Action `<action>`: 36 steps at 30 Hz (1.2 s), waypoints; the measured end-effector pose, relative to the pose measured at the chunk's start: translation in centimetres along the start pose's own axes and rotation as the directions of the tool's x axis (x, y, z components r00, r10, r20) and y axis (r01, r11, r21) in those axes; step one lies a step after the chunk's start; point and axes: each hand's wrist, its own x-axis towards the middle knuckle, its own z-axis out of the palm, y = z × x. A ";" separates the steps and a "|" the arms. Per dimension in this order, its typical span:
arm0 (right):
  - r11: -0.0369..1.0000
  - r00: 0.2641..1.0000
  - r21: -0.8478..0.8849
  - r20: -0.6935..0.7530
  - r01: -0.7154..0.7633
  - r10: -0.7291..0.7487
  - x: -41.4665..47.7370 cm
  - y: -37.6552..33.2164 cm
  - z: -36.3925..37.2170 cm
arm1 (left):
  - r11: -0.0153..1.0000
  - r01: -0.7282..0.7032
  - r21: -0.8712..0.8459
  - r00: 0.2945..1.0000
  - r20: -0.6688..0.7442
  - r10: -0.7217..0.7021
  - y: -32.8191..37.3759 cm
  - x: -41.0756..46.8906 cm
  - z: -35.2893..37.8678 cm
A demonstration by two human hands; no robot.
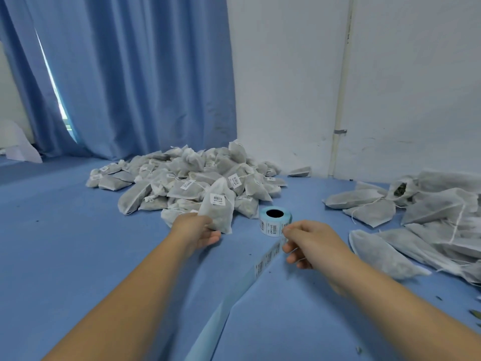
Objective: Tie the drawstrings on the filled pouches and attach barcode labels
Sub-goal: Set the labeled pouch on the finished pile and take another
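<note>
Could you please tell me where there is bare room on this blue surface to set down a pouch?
The widest bare stretch of the blue surface lies left of the labelled pile, towards the curtain. A narrower gap sits between the label roll and the unlabelled heap. Both heaps are crowded, and the label strip crosses the middle.

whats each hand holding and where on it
Left hand grips the labelled white fabric pouch by its lower end; right hand pinches the barcode label strip beside the pale blue roll.
</note>
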 end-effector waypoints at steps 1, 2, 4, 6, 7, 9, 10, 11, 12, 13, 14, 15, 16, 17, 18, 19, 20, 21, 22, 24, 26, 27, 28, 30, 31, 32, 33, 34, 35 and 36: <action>1.000 1.000 -0.006 -0.002 0.002 -0.002 -0.1 0.1 -0.1 | 0.999 -0.004 0.043 1.000 -0.009 0.004 0.1 -0.1 -0.1; 1.000 1.000 -0.014 -0.004 0.003 -0.003 -0.3 0.1 -0.1 | 0.995 -0.004 0.104 1.000 -0.020 0.006 0.2 -0.2 -0.2; 1.000 1.000 -0.023 -0.009 0.004 -0.004 -0.7 0.1 -0.4 | 0.967 -0.004 0.256 0.997 -0.071 0.022 0.4 -0.7 -0.4; 0.999 1.000 -0.040 -0.016 0.008 -0.008 -1.3 0.1 -0.9 | 0.909 -0.007 0.417 0.989 -0.134 0.069 0.8 -1.2 -0.8; 0.999 1.000 -0.053 -0.020 0.010 -0.011 -1.6 0.1 -1.2 | 0.875 -0.012 0.484 0.982 -0.158 0.101 0.9 -1.5 -1.0; 0.997 0.999 -0.077 -0.030 0.017 -0.019 -2.4 0.2 -2.1 | 0.806 -0.056 0.589 0.967 -0.170 0.191 1.2 -2.1 -1.1; 0.996 0.999 -0.086 -0.037 0.022 -0.025 -2.8 0.3 -2.6 | 0.773 -0.091 0.628 0.958 -0.158 0.241 1.4 -2.5 -1.0; 0.995 0.998 -0.092 -0.046 0.026 -0.031 -3.2 0.4 -3.1 | 0.752 -0.129 0.647 0.949 -0.141 0.284 1.5 -3.0 -0.6; 0.995 0.998 -0.098 -0.054 0.029 -0.034 -3.7 0.6 -3.7 | 0.749 -0.163 0.643 0.942 -0.124 0.312 1.8 -3.6 0.0; 0.994 0.997 -0.101 -0.063 0.029 -0.035 -4.2 0.7 -4.3 | 0.762 -0.193 0.618 0.939 -0.108 0.326 2.0 -4.2 0.9; 0.994 0.997 -0.102 -0.073 0.027 -0.034 -4.7 0.8 -4.9 | 0.783 -0.223 0.580 0.940 -0.086 0.331 2.1 -5.1 1.9; 0.995 0.996 -0.101 -0.082 0.022 -0.030 -5.1 1.0 -5.6 | 0.803 -0.255 0.538 0.941 -0.052 0.334 2.1 -5.9 3.2; 0.995 0.996 -0.100 -0.090 0.017 -0.026 -5.6 1.2 -6.2 | 0.816 -0.289 0.500 0.942 -0.006 0.337 2.0 -6.9 4.5; 0.995 0.995 -0.101 -0.099 0.013 -0.023 -6.1 1.4 -6.9 | 0.825 -0.317 0.468 0.941 0.044 0.337 1.9 -7.8 5.9; 0.995 0.994 -0.103 -0.109 0.009 -0.021 -6.6 1.8 -7.6 | 0.835 -0.338 0.434 0.939 0.090 0.333 1.6 -8.9 7.4; 0.995 0.992 -0.104 -0.121 0.006 -0.019 -7.1 2.2 -8.3 | 0.848 -0.351 0.396 0.936 0.131 0.326 1.3 -9.8 8.9; 0.994 0.991 -0.106 -0.135 0.004 -0.019 -7.6 2.7 -9.0 | 0.862 -0.359 0.357 0.933 0.169 0.318 0.8 -10.8 10.4; 0.994 0.988 -0.108 -0.153 0.004 -0.021 -8.0 3.2 -9.7 | 0.876 -0.359 0.321 0.930 0.204 0.306 0.3 -11.7 12.0; 0.994 0.985 -0.108 -0.174 0.004 -0.023 -8.4 3.8 -10.4 | 0.891 -0.351 0.288 0.927 0.238 0.288 -0.3 -12.6 13.6; 0.995 0.973 -0.098 -0.227 0.004 -0.026 -8.9 4.7 -11.9 | 0.919 -0.321 0.229 0.921 0.300 0.247 -1.7 -14.2 16.8; 0.996 0.961 -0.094 -0.275 0.009 -0.035 -9.3 5.6 -13.2 | 0.938 -0.300 0.171 0.907 0.357 0.225 -3.3 -15.7 19.9; 0.995 0.956 -0.095 -0.292 0.013 -0.041 -9.6 6.1 -13.9 | 0.944 -0.296 0.145 0.899 0.377 0.224 -4.2 -16.4 21.2; 0.994 0.950 -0.103 -0.307 0.020 -0.051 -9.8 6.6 -14.4 | 0.947 -0.298 0.123 0.894 0.385 0.231 -5.0 -17.1 22.4; 0.989 0.936 -0.140 -0.341 0.039 -0.085 -10.3 7.6 -15.5 | 0.938 -0.332 0.098 0.893 0.353 0.279 -6.6 -18.0 24.1; 0.986 0.928 -0.158 -0.359 0.049 -0.103 -10.5 8.1 -16.1 | 0.927 -0.361 0.100 0.890 0.333 0.311 -7.2 -18.3 24.5; 0.983 0.920 -0.176 -0.374 0.058 -0.121 -10.7 8.5 -16.5 | 0.916 -0.386 0.110 0.886 0.321 0.335 -7.7 -18.5 24.7; 0.978 0.914 -0.196 -0.381 0.068 -0.140 -10.8 8.8 -16.9 | 0.910 -0.399 0.113 0.881 0.321 0.347 -7.9 -18.6 24.7; 0.974 0.909 -0.212 -0.385 0.080 -0.158 -10.9 8.9 -17.1 | 0.910 -0.401 0.104 0.876 0.334 0.348 -8.0 -18.7 24.5; 0.970 0.903 -0.223 -0.392 0.091 -0.175 -10.9 8.8 -17.3 | 0.911 -0.399 0.103 0.871 0.355 0.341 -8.1 -18.7 24.3; 0.967 0.894 -0.233 -0.404 0.104 -0.194 -10.8 8.5 -17.3 | 0.910 -0.399 0.116 0.866 0.375 0.331 -8.2 -18.7 24.0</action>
